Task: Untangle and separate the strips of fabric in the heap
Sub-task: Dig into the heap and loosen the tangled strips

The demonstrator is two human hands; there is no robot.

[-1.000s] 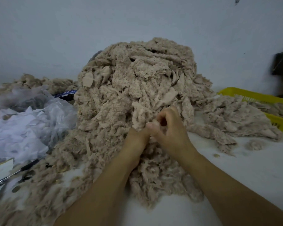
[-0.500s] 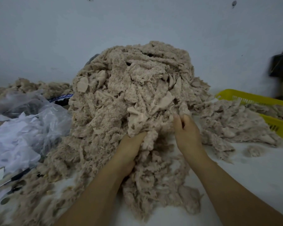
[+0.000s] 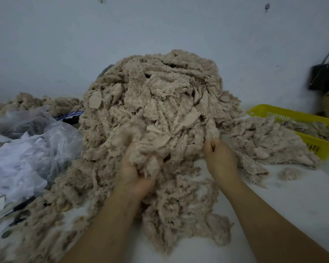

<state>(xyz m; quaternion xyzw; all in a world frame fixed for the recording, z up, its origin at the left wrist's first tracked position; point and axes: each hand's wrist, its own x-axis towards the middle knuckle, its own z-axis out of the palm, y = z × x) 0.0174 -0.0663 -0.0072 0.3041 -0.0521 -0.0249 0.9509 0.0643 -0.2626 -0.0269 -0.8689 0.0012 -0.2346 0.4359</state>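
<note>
Big heap (image 3: 160,103) of beige fuzzy fabric strips sits dead center on the white table (image 3: 296,202), piled up against the pale wall (image 3: 160,25), with loose bits trailing off toward 6 and 7 o'clock.

Left hand (image 3: 135,173) is at the foot of the heap, about 6 o'clock from its middle. Its fingers are curled round a clump (image 3: 148,160) of the fluffy stuff, gripping a good fistful, and the fingertips are mostly buried in the fabric.

Right hand (image 3: 220,158) is just over at 5 o'clock from the heap's middle, fingers bunched together and pinching the bottom end of one fuzzy strip (image 3: 211,128). That strip runs up from the fingertips toward 12 o'clock and goes back into the pile. The two hands are apart, with tangled fabric between them.

Off at 3 o'clock there's a yellow plastic basket (image 3: 285,113) with more of the same fabric in it and spilling over its near edge onto the table. A little loose tuft (image 3: 289,173) lies on its own at 4 o'clock. At 9 o'clock there's a clear plastic bag (image 3: 51,137) with white scraps inside. A black bag (image 3: 325,76) hangs at 2 o'clock.
</note>
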